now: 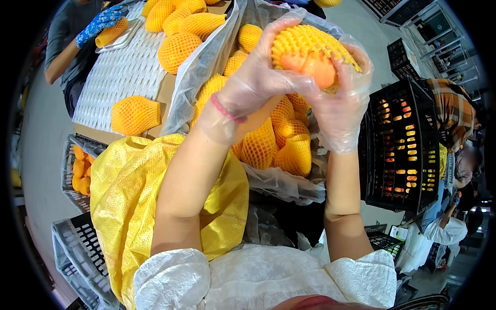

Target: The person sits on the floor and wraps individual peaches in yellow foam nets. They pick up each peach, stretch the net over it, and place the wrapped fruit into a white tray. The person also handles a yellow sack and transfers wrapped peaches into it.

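Both my hands are in thin clear plastic gloves, raised over a lined box. They hold a peach-like orange-pink fruit (310, 68) half covered by a yellow foam net sleeve (310, 40). My left hand (267, 73) grips it from the left, thumb along its lower side. On the right, my right hand (343, 100) wraps the other end, its fingers at the net's edge. Below them, the film liner (285, 186) of the box surrounds several fruits in yellow nets (257, 143). A pink band (224, 110) circles my left wrist.
Left of the box, one netted fruit (135, 115) rests on a white woven-look sheet (120, 77). A co-worker's blue-gloved hand (100, 25) holds a netted item over a white tray (120, 38). A yellow woven sack (128, 193) lies nearby. Black crates (401, 147) stand right.
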`<control>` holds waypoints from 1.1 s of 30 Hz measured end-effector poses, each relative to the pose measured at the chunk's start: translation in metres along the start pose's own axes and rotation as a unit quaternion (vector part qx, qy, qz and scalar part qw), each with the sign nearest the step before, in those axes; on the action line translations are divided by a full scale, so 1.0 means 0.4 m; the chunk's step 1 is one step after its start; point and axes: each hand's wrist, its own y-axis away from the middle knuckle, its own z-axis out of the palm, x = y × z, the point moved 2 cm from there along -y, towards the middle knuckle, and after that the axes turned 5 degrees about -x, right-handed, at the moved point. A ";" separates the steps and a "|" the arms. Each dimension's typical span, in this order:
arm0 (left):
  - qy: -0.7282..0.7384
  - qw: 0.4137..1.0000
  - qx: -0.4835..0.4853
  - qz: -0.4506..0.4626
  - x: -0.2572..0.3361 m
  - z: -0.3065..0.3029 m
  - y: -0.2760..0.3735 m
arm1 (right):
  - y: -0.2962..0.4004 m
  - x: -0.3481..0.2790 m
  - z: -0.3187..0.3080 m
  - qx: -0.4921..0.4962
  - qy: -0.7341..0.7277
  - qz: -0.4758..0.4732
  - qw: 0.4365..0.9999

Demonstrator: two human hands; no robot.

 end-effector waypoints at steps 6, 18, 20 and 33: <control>-0.098 0.995 0.006 0.007 0.005 -0.007 -0.002 | 0.004 0.012 0.011 0.030 0.038 -0.085 0.995; -0.099 0.995 -0.007 -0.024 0.011 -0.001 -0.003 | 0.011 0.017 0.006 0.016 -0.038 0.024 0.999; -0.110 0.994 -0.007 -0.027 0.012 -0.001 -0.002 | 0.013 0.019 0.006 0.015 -0.048 0.030 0.998; -0.020 0.992 0.122 0.028 0.007 -0.002 0.002 | 0.009 -0.002 0.031 -0.058 -0.076 0.029 0.995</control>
